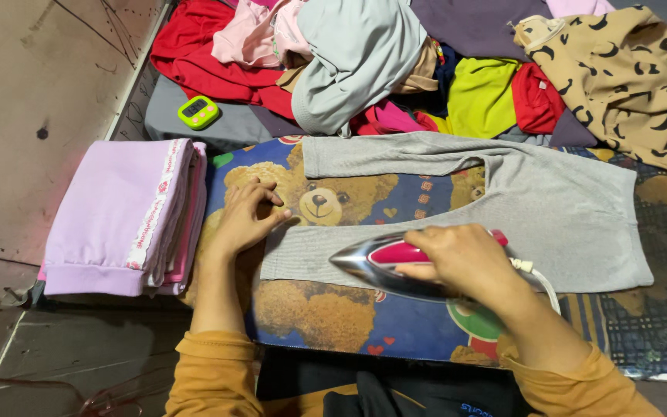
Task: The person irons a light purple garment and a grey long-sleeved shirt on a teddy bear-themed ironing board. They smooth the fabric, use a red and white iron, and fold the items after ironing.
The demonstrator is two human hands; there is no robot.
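Right hand (468,259) closed round iron (395,266), on lower leg of grey pants (550,208). Left hand (245,220) flat, fingers spread, pinning cuff just ahead of iron tip. Risks: tip reaching fingers, scorch if iron lingers, cord (542,282) snagging.

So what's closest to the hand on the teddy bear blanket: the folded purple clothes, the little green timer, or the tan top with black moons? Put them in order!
From the left hand, in the head view:
1. The folded pile of pale purple clothes, just beside it on the left.
2. The small lime green timer, up above it, near the top left.
3. The tan top with black moon shapes, far off at the top right.
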